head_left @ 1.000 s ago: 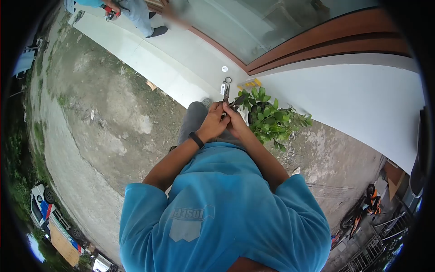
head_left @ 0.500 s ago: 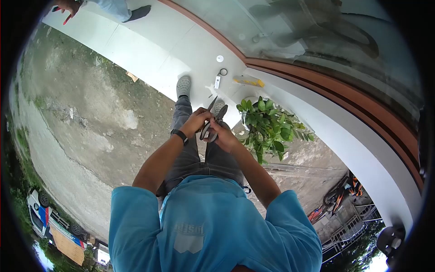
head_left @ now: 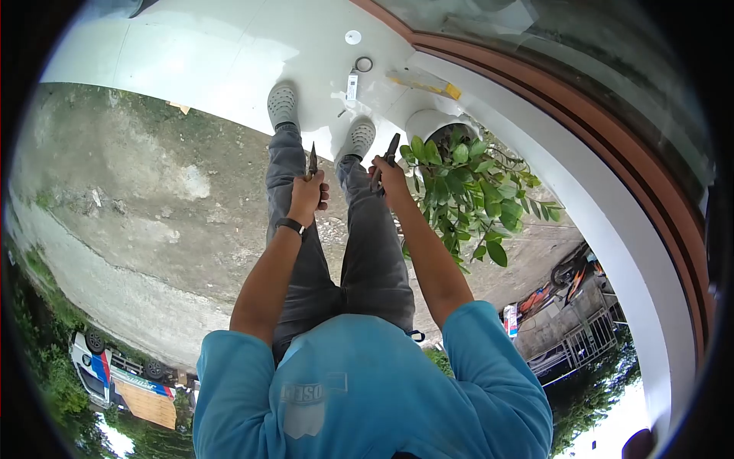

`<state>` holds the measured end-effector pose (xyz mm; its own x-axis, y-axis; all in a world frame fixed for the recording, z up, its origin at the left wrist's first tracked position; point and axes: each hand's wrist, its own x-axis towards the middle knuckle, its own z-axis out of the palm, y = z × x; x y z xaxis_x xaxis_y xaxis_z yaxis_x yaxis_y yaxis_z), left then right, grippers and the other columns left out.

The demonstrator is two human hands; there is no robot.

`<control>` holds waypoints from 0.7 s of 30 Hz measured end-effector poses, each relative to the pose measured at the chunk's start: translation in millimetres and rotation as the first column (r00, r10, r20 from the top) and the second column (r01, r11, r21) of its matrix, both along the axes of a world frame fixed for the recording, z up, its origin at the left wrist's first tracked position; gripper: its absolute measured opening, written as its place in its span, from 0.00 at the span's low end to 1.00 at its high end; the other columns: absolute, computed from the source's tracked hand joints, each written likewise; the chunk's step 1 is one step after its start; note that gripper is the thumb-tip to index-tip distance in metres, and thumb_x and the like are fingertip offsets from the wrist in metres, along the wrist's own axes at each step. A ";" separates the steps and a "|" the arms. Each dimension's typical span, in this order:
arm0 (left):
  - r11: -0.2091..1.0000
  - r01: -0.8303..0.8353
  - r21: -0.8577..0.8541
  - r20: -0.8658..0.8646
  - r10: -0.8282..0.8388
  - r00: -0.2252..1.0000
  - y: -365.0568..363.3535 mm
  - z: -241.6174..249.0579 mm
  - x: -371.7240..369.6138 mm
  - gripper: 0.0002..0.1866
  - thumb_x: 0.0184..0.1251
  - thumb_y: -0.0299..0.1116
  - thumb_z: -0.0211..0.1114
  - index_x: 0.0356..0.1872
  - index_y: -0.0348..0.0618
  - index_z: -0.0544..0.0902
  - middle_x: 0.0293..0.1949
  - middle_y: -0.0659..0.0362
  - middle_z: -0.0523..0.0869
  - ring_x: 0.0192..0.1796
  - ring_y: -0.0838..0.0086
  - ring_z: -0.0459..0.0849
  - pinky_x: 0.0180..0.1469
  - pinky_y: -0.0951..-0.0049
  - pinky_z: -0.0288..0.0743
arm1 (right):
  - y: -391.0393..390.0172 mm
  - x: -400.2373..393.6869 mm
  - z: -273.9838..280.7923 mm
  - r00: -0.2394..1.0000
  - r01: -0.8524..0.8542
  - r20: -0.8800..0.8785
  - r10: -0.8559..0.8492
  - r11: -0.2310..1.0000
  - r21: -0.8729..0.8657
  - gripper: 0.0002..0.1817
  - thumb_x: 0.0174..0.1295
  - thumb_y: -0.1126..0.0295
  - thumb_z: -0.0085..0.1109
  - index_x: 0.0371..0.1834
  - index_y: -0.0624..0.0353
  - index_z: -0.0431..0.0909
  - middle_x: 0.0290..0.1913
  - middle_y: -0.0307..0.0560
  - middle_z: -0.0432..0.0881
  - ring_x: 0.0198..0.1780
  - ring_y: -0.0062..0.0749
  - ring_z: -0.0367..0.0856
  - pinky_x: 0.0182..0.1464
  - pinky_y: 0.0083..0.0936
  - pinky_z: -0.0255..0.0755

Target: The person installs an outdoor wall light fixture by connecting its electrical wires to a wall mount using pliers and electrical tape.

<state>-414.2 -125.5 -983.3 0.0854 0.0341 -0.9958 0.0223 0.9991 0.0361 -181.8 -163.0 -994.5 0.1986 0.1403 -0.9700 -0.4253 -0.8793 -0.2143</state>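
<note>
1. Shirt fabric (head_left: pixel 367 390), blue, lies nearest the camera, and two bare forearms reach forward from its sleeves.
2. The left hand (head_left: pixel 306 196), just beyond a dark wristband (head_left: pixel 290 224), is wrapped around a pointed tool (head_left: pixel 313 163). The fist hides the handle end; the long axis runs away from the body, tip forward.
3. The right hand (head_left: pixel 392 182) grips a dark tool (head_left: pixel 391 151), its long axis also running forward but leaning outward to the right. Its exact kind is too small to tell.
4. The two tools sit well apart, one per hand, roughly side by side, with open space between the hands. The right hand is the nearer to the potted plant (head_left: pixel 497 195), whose leaves spread just beside it.
5. Behind the hands come grey trousers (head_left: pixel 375 268) and perforated clogs (head_left: pixel 282 105), standing on pale tiles (head_left: pixel 191 53).
6. Farther forward on those tiles, between the directions of the two tools, lies a white tag (head_left: pixel 352 87), lengthwise away from the body, a dark ring (head_left: pixel 364 64) at its far end. A yellow object (head_left: pixel 428 86) lies to the right; a white disc (head_left: pixel 352 37) lies beyond.
</note>
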 end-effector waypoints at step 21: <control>0.573 0.448 0.686 0.206 -0.744 0.636 177.7 258.1 55.2 0.14 0.84 0.46 0.59 0.47 0.44 0.76 0.35 0.58 0.85 0.30 0.71 0.85 0.26 0.67 0.80 | -13.6 -27.2 343.8 0.891 0.395 -0.430 -0.148 0.722 0.568 0.28 0.79 0.62 0.60 0.81 0.36 0.68 0.63 0.35 0.83 0.55 0.23 0.78 0.55 0.25 0.78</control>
<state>-359.0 52.2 -725.1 0.6951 0.2988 -0.6539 0.4391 0.5436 0.7153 -209.0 -176.6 -650.7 0.0129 0.7271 -0.6864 -0.7743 -0.4271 -0.4670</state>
